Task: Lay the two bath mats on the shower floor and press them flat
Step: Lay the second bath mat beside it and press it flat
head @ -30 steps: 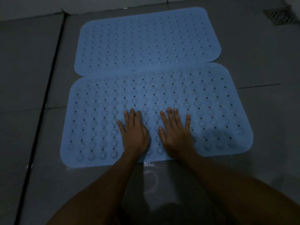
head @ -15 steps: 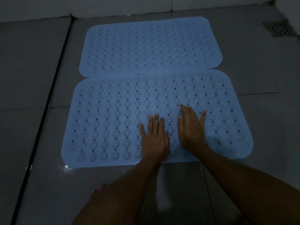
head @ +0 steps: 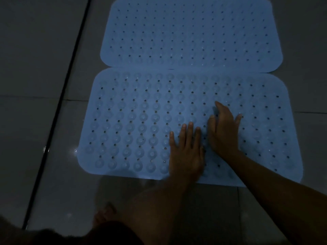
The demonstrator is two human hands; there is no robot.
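Left hand (head: 185, 152) and right hand (head: 223, 131) are lying side by side, fingers extended, palms pressing flat on the near mat (head: 141, 121), gripping nothing. The far mat (head: 191, 34) is lying at 12 o'clock, edges touching, on the tiled shower floor (head: 35, 68).

No readable text, label, brand, number or sign appears anywhere in view.

Floor (head: 44, 59): dark grey tiles, a black grout line running left of the fingers (head: 190, 129). Near blue mat (head: 141, 121) flat beneath them; far blue mat (head: 185, 32) beyond the fingertips, edges touching.
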